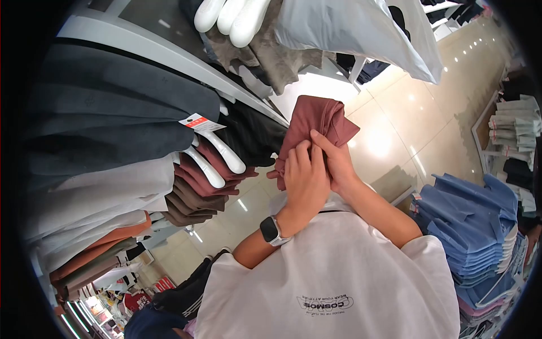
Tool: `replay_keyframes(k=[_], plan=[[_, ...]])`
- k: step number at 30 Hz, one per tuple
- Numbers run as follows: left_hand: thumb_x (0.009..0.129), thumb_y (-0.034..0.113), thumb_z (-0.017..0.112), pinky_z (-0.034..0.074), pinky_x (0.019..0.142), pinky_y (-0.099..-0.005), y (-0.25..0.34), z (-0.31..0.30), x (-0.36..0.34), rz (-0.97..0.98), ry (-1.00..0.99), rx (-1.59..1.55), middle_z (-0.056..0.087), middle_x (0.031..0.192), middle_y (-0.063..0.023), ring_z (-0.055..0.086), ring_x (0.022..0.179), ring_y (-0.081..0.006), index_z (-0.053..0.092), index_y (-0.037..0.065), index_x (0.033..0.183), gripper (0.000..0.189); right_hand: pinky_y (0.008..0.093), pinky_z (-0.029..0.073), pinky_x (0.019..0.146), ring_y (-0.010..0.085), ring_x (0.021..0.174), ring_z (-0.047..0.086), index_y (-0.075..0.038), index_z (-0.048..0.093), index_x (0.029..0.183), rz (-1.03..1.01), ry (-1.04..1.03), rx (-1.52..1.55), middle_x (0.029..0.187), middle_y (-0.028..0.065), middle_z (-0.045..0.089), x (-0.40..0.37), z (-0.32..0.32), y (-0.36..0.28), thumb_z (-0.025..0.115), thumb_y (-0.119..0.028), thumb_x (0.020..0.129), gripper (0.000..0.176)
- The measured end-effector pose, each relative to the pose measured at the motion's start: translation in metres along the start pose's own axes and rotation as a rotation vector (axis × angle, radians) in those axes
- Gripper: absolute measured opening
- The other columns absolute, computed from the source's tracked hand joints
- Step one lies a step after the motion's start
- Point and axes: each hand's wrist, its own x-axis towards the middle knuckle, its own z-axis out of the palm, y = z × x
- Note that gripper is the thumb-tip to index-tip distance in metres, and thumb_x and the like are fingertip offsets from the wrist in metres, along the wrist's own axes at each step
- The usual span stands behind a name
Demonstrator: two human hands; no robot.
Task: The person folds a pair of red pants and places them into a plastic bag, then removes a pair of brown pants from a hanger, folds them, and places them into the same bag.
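A folded maroon garment (316,113) is held up in front of my chest, its fabric creased and bunched near my fingers. My left hand (305,175), with a smartwatch (270,229) on its wrist, lies over the lower part of the cloth with its fingers bent against it. Beside it and partly behind, my right hand (337,164) grips the garment's right side, thumb on top. The two hands touch each other. Some of the fingers are hidden by the cloth.
On the left, a rack holds dark, grey and maroon garments (209,155) with white hangers (204,168) and a price tag (199,122). Above are more hangers (248,22) and a plastic-wrapped item (350,28). Blue shirts (468,214) are stacked at right, over a tiled floor (389,118).
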Motion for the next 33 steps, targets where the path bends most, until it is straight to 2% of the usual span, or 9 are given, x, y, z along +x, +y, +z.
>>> replay_keyframes(k=[5, 6, 9, 10, 13, 14, 21, 29, 33], plan=[[0.068, 0.011, 0.077, 0.046, 0.088, -0.0388, -0.011, -0.037, -0.011, 0.011, -0.209, -0.5, 0.056, 0.116, -0.0165, 0.055, 0.105, -0.032, 0.051, -0.001, 0.123, 0.062, 0.0338, 0.048, 0.09, 0.0207, 0.108, 0.057, 0.003, 0.046, 0.127, -0.208, 0.039, -0.195, 0.12, 0.0135, 0.057, 0.016, -0.026, 0.005, 0.065, -0.009, 0.086, 0.046], [0.065, 0.015, 0.083, 0.044, 0.093, -0.037, -0.018, -0.042, -0.011, -0.265, -0.273, -0.809, 0.057, 0.12, -0.0154, 0.056, 0.11, -0.0267, 0.051, 0.0, 0.124, 0.069, 0.0344, 0.049, 0.09, 0.0213, 0.108, 0.057, 0.004, 0.046, 0.127, -0.219, 0.015, -0.21, 0.12, 0.014, 0.057, 0.015, -0.026, 0.0, 0.065, -0.008, 0.087, 0.045], [0.063, 0.015, 0.085, 0.046, 0.089, -0.0351, -0.043, -0.048, 0.01, -0.142, 0.151, -0.366, 0.059, 0.115, -0.0155, 0.059, 0.104, -0.0264, 0.048, -0.003, 0.125, 0.075, 0.0356, 0.049, 0.092, 0.0218, 0.107, 0.058, 0.004, 0.046, 0.126, -0.227, -0.057, -0.224, 0.121, 0.0145, 0.057, 0.009, -0.023, -0.008, 0.063, -0.004, 0.087, 0.044], [0.063, 0.013, 0.085, 0.048, 0.085, -0.0333, -0.054, -0.033, 0.011, -0.181, 0.128, -0.507, 0.061, 0.109, -0.0127, 0.061, 0.098, -0.0229, 0.046, -0.002, 0.126, 0.076, 0.0354, 0.049, 0.091, 0.0218, 0.107, 0.058, 0.004, 0.046, 0.126, -0.198, -0.084, -0.201, 0.121, 0.0142, 0.057, 0.0, -0.016, -0.015, 0.063, -0.005, 0.087, 0.044], [0.063, 0.01, 0.084, 0.05, 0.079, -0.0295, -0.059, -0.016, 0.009, -0.408, -0.381, -1.248, 0.062, 0.106, -0.0101, 0.061, 0.095, -0.0174, 0.046, -0.001, 0.124, 0.073, 0.033, 0.048, 0.09, 0.019, 0.106, 0.057, 0.004, 0.048, 0.124, -0.25, -0.176, -0.258, 0.118, 0.0119, 0.058, -0.009, -0.012, -0.025, 0.064, -0.006, 0.087, 0.042], [0.063, 0.006, 0.083, 0.05, 0.076, -0.0281, -0.055, -0.018, 0.007, -0.55, -0.448, -1.24, 0.061, 0.106, -0.0085, 0.061, 0.091, -0.0146, 0.047, -0.001, 0.122, 0.069, 0.032, 0.047, 0.09, 0.0177, 0.107, 0.056, 0.005, 0.05, 0.123, -0.293, -0.204, -0.295, 0.116, 0.0108, 0.059, -0.011, -0.012, -0.027, 0.064, -0.006, 0.086, 0.04], [0.064, -0.003, 0.078, 0.05, 0.078, -0.0268, -0.049, -0.004, 0.006, -0.455, -0.356, -1.215, 0.066, 0.099, -0.0067, 0.062, 0.089, -0.0127, 0.059, -0.002, 0.106, 0.046, 0.0306, 0.046, 0.089, 0.0166, 0.104, 0.057, 0.004, 0.052, 0.118, -0.529, -0.075, -0.425, 0.112, 0.01, 0.06, -0.016, -0.009, -0.012, 0.064, -0.005, 0.086, 0.036], [0.068, 0.012, 0.077, 0.052, 0.066, -0.0296, -0.004, -0.018, 0.038, -0.294, -0.292, -0.919, 0.069, 0.085, -0.0146, 0.066, 0.076, -0.0162, 0.064, -0.005, 0.091, 0.031, 0.0328, 0.046, 0.092, 0.0186, 0.11, 0.055, 0.005, 0.046, 0.125, -0.457, -0.08, -0.397, 0.124, 0.0127, 0.055, -0.041, -0.025, -0.039, 0.074, -0.007, 0.079, 0.055], [0.073, 0.025, 0.076, 0.051, 0.063, -0.0317, 0.039, -0.036, 0.057, -0.025, -0.402, -0.641, 0.068, 0.075, -0.0134, 0.068, 0.068, -0.0222, 0.065, -0.002, 0.088, 0.033, 0.0336, 0.048, 0.09, 0.0196, 0.106, 0.058, 0.005, 0.047, 0.124, -0.602, 0.002, -0.544, 0.118, 0.0131, 0.058, -0.056, -0.052, -0.067, 0.076, -0.008, 0.076, 0.058]])
